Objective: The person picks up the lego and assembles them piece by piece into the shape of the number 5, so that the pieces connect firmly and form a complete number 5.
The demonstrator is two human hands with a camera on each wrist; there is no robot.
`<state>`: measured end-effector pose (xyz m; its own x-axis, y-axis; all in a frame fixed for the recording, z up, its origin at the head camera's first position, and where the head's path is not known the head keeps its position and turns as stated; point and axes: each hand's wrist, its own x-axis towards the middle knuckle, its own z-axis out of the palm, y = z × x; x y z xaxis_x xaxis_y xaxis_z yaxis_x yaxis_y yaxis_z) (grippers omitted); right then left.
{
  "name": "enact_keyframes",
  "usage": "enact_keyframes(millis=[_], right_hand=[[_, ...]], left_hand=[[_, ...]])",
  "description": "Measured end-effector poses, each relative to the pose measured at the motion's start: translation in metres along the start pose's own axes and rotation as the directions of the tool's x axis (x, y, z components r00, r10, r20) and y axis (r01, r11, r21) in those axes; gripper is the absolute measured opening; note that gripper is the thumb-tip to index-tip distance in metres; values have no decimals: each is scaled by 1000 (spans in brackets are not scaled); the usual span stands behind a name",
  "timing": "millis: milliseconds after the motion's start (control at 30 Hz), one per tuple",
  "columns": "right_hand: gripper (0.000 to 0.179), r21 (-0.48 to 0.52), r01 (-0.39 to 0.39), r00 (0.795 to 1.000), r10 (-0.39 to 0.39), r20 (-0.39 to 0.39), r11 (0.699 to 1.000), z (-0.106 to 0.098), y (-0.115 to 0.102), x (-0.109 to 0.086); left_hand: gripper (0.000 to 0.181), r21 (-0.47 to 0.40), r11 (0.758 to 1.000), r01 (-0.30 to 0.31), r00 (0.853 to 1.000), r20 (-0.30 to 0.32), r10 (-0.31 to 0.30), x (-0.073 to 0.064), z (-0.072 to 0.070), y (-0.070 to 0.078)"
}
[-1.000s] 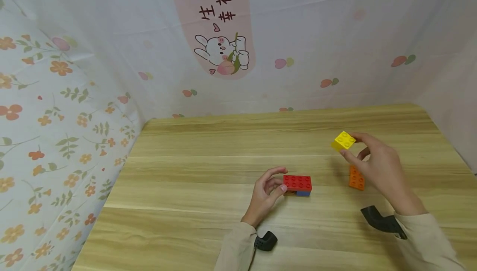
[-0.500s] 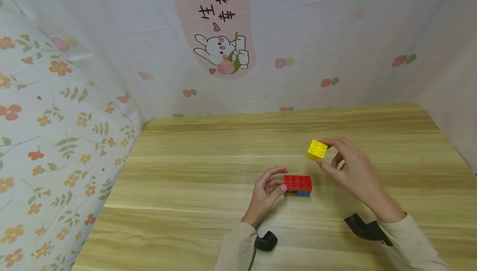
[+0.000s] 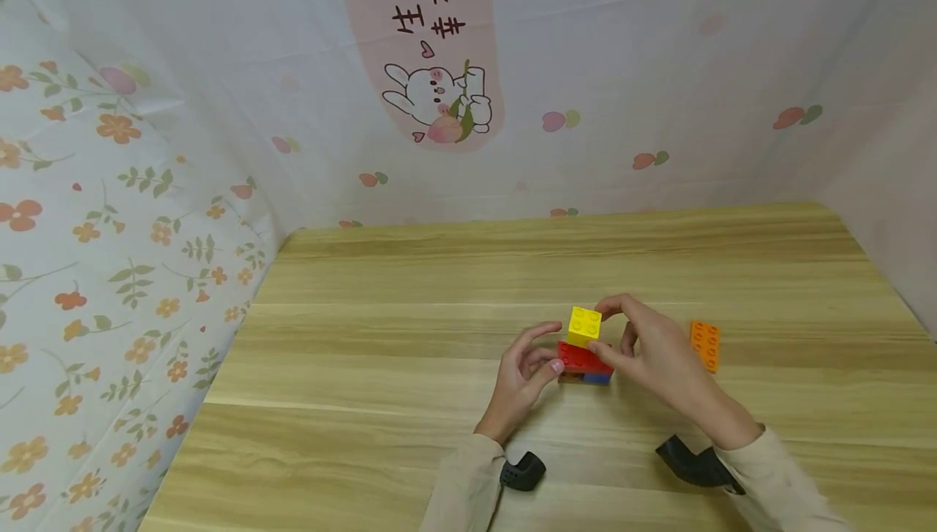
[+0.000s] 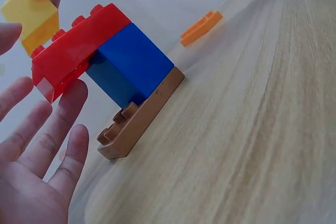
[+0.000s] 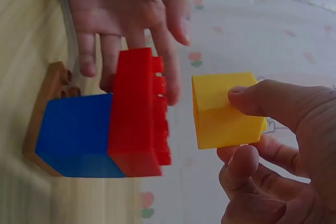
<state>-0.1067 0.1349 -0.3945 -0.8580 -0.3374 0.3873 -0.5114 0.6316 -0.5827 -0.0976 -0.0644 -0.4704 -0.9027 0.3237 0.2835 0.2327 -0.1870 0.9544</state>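
Observation:
My right hand (image 3: 662,361) pinches a yellow toy building brick (image 3: 584,322) between thumb and fingers. In the right wrist view a gap shows between that brick (image 5: 223,111) and the studs of a red brick (image 5: 134,114). The red brick tops a small stack: below it is a blue brick (image 4: 137,61), which stands on one end of a flat brown brick (image 4: 144,121). Bare brown studs show under the red brick's overhang. My left hand (image 3: 516,385) is at the stack's left end, fingers loosely extended; a fingertip seems to touch the red brick's underside.
A flat orange brick (image 3: 705,345) lies on the wooden table (image 3: 381,337), right of the stack. Black wrist-worn pieces stick out at the left sleeve (image 3: 464,483) and the right sleeve (image 3: 779,483). Patterned cloth (image 3: 622,52) hangs behind the table.
My right hand has carried the yellow brick left and toward me, from above the orange brick to over the red one. The orange brick is uncovered again. My left hand stays nearly still.

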Motion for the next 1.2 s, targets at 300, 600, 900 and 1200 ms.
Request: enact_keyframes(millis=[300,600,900,1200], right_hand=[[42,27,14,998,-16,60,1000,10,-1,-5],[40,16,40,997,-41,72,999,13,-1,-6],[40,3,104,993,-104,59,995,13,0,-7],[37,-5,97,993,-96,74,995,11,1,-5]], left_hand=[[44,1,999,33,999,10,-33,0,0,11],[39,-21,999,-44,999,3,44,0,2,11],[32,28,997,-68,997,-39,69,1,7,11],[39,50,996,-78,995,-62,81,3,10,13]])
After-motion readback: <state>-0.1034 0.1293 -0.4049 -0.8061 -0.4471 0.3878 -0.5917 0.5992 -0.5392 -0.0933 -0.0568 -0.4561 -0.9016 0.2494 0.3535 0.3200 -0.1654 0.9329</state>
